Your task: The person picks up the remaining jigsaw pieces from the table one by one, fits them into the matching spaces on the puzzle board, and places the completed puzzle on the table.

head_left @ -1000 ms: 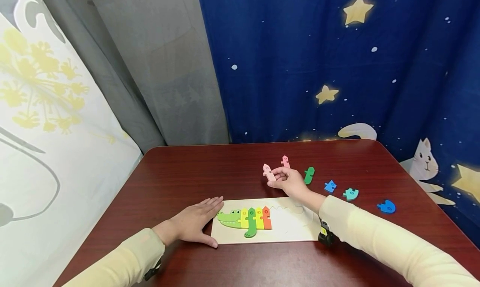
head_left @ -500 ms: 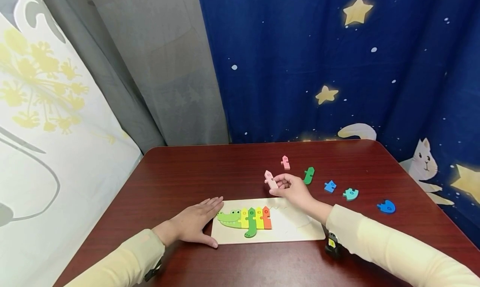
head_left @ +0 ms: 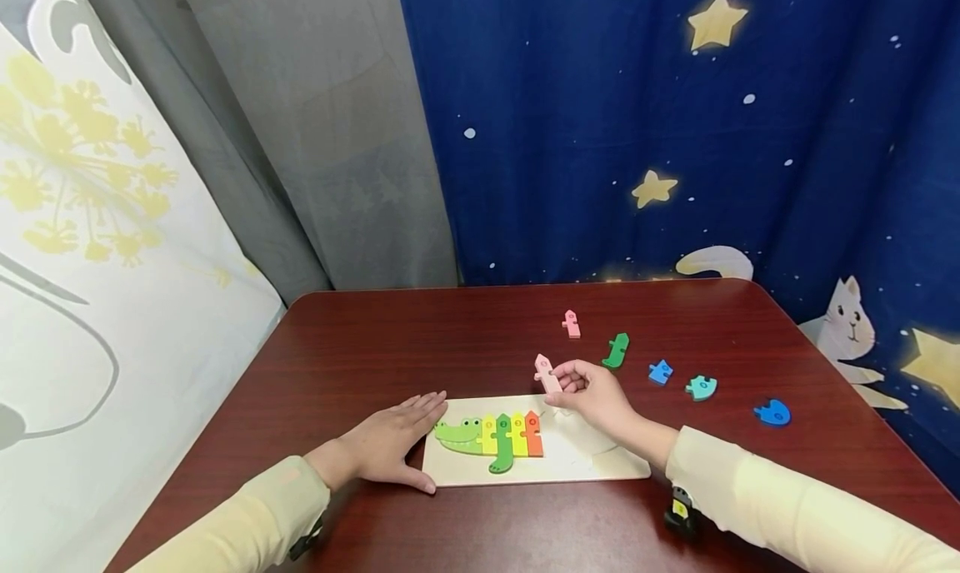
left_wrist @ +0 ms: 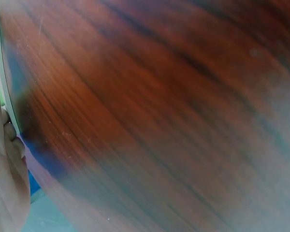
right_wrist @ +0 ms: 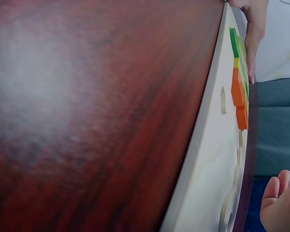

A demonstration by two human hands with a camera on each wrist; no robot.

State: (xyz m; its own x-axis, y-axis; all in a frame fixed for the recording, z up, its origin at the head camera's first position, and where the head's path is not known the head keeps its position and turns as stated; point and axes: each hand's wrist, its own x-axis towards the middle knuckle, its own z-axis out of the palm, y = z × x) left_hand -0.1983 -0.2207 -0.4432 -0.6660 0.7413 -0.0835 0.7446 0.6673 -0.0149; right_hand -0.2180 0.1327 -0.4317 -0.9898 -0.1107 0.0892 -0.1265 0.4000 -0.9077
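Note:
My right hand (head_left: 600, 398) pinches a pale pink puzzle piece (head_left: 547, 374) over the far edge of the wooden puzzle board (head_left: 480, 475). In the right wrist view only part of that hand (right_wrist: 282, 193) shows at the right edge, and the piece is out of sight. My left hand (head_left: 393, 440) lies with straight fingers at the board's left edge. On the board sits a crocodile head (head_left: 459, 436) joined to yellow, green and orange pieces (head_left: 533, 435). Carved outlines mark the board's right part, partly covered by my right hand.
Beyond the board lie a pink piece (head_left: 572, 324) and a green piece (head_left: 617, 351). Farther right are a blue piece (head_left: 661, 372), a teal piece (head_left: 701, 388) and a rounded blue piece (head_left: 772, 412). The dark red table (head_left: 375, 340) ends at the curtains.
My right hand has come nearer with the pale pink piece, from the far pink piece to the board's far edge. The left hand has stayed in place.

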